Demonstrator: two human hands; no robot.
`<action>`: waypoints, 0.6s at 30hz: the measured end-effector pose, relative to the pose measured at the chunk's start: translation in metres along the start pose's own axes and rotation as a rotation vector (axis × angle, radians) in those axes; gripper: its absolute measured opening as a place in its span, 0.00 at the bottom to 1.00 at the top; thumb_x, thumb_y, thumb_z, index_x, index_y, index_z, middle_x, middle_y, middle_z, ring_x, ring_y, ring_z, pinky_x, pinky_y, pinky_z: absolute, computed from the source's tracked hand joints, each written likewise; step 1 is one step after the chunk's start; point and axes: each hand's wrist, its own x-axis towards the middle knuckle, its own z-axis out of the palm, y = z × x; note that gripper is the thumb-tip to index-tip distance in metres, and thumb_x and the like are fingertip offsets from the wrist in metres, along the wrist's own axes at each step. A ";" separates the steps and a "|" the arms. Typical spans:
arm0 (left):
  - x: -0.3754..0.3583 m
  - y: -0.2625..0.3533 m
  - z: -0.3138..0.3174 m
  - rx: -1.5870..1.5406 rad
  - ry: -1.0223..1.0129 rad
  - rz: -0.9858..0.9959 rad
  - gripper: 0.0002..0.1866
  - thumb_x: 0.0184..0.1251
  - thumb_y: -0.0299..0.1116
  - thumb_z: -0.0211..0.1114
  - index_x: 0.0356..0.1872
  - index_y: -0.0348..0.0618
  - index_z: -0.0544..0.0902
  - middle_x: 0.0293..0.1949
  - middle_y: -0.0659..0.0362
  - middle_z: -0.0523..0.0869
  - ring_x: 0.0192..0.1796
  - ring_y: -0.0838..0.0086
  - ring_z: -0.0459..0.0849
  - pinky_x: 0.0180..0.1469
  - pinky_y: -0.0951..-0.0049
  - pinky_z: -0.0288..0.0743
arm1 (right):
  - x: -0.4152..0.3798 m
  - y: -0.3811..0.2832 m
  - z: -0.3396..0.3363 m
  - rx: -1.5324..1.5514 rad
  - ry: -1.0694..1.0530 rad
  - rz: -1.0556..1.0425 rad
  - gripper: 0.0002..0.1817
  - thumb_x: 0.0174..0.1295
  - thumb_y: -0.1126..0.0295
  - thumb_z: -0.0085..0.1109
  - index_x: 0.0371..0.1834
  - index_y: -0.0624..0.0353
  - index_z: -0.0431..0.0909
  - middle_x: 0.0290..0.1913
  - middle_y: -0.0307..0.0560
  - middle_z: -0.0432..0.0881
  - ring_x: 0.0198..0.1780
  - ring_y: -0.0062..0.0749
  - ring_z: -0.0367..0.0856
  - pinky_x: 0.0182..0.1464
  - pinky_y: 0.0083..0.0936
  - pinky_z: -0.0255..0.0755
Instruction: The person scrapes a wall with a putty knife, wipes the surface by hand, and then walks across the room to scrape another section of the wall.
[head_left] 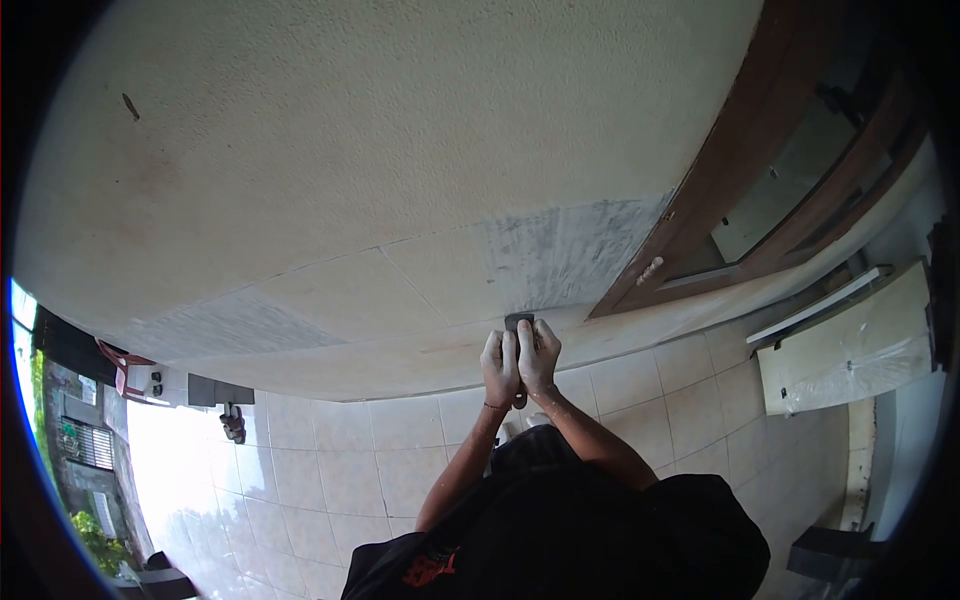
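Head view: both hands clamp a scraper [519,321] against the wall [400,150].
Left hand [499,366] and right hand [538,355] grip it tightly together; uneven pressure could gouge the wall toward 12 o'clock.

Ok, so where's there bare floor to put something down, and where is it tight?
Free: the tiled floor left of the left hand, up to the dark things by the wall; also the tiles between the right hand and the leaning white panel. Crowded: at the wall's foot, where both hands press a dark block.
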 end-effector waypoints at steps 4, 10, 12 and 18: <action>0.008 0.036 -0.002 0.006 -0.024 0.001 0.14 0.77 0.32 0.52 0.29 0.38 0.70 0.25 0.64 0.70 0.33 0.83 0.66 0.32 0.76 0.63 | 0.010 -0.039 0.009 0.071 -0.026 0.027 0.19 0.70 0.70 0.56 0.20 0.60 0.64 0.19 0.29 0.65 0.25 0.10 0.59 0.24 0.18 0.55; -0.002 -0.003 0.000 -0.007 -0.005 0.009 0.15 0.77 0.32 0.53 0.28 0.36 0.70 0.23 0.63 0.69 0.31 0.83 0.65 0.30 0.74 0.64 | -0.001 0.002 -0.001 0.036 0.002 0.010 0.19 0.70 0.69 0.56 0.20 0.60 0.65 0.19 0.29 0.65 0.25 0.11 0.58 0.24 0.19 0.54; 0.000 0.001 -0.002 0.026 -0.017 0.000 0.14 0.76 0.32 0.53 0.29 0.35 0.70 0.23 0.62 0.70 0.31 0.82 0.66 0.30 0.73 0.64 | 0.000 0.011 0.005 0.080 0.035 -0.004 0.20 0.70 0.69 0.56 0.19 0.60 0.64 0.18 0.30 0.64 0.25 0.11 0.58 0.24 0.20 0.54; 0.014 0.041 -0.003 0.022 -0.036 0.111 0.14 0.76 0.31 0.53 0.29 0.35 0.69 0.22 0.60 0.68 0.30 0.82 0.64 0.29 0.72 0.63 | 0.014 -0.031 0.008 0.010 -0.005 -0.024 0.19 0.70 0.69 0.56 0.20 0.61 0.65 0.18 0.32 0.65 0.24 0.13 0.59 0.24 0.22 0.57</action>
